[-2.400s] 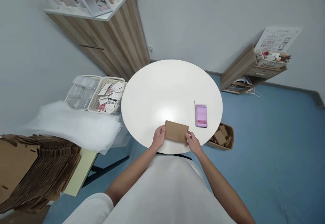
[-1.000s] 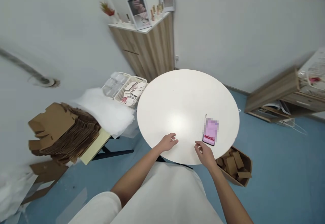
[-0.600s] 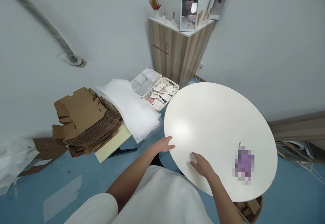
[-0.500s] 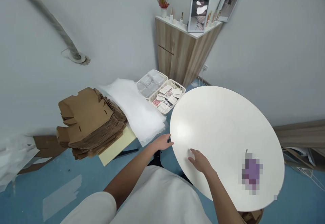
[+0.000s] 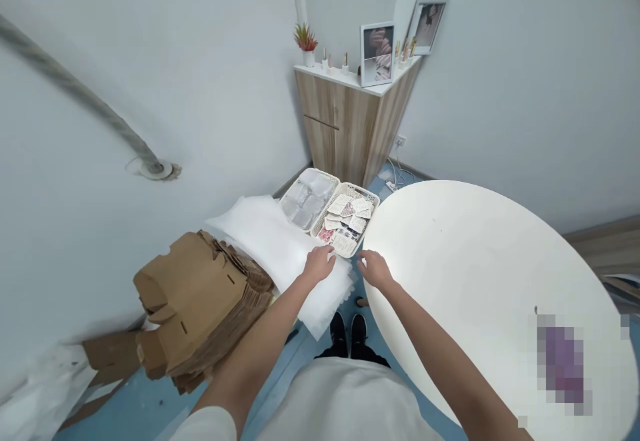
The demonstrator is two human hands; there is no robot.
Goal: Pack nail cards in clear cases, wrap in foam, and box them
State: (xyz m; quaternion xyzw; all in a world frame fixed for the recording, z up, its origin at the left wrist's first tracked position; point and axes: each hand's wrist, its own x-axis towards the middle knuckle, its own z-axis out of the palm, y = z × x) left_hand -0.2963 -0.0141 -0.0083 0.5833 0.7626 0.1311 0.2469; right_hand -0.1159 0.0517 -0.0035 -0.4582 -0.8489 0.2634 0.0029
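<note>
My left hand (image 5: 319,265) hovers over the far end of the white foam sheets (image 5: 273,238), fingers apart and holding nothing. My right hand (image 5: 376,270) is over the left edge of the round white table (image 5: 465,248), its fingers spread and slightly curled, also bare. Just beyond both hands is a white plastic basket (image 5: 374,202) of printed cards (image 5: 345,224). Beside it stands a second white basket (image 5: 334,180) filled with clear plastic packets (image 5: 307,198).
A stack of flattened brown cardboard boxes (image 5: 200,301) stands at the left. A wood-grain corner cabinet (image 5: 345,128) holds picture frames (image 5: 377,54), a plant (image 5: 306,41) and small bottles. A purple blurred item (image 5: 563,364) lies on the table. Cables (image 5: 400,171) run along the floor.
Both hands have moved forward toward the baskets, the right one from above the table to its left edge. The view has shifted, so the table sits farther right.
</note>
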